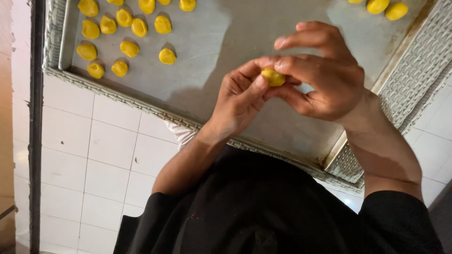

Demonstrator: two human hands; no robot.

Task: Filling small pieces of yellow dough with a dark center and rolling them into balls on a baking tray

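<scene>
Dough ball: a small yellow lump (273, 77) sits between the two hands, pinched by fingertips from both sides, up above the tray.
Left hand: the left hand (240, 99) curls in from below, and its thumb and first fingers press on the lump.
Right hand: the right hand (325, 75) comes from the other side. Its thumb and pointer finger hold the lump, and its other fingers are spread out above.
Tray: a flat grey metal tray (221, 42) lies under the hands and has a woven grey rim.
Other lumps: many yellow pieces (127, 28) sit in rows on the tray, well apart from the left hand, on its far side. A few more yellow pieces (386, 7) sit at the far corner past the right hand.
Floor: white tiles (99, 155) show below the left arm.
Clothes: black sleeves (263, 211) cover both arms near the elbows.
</scene>
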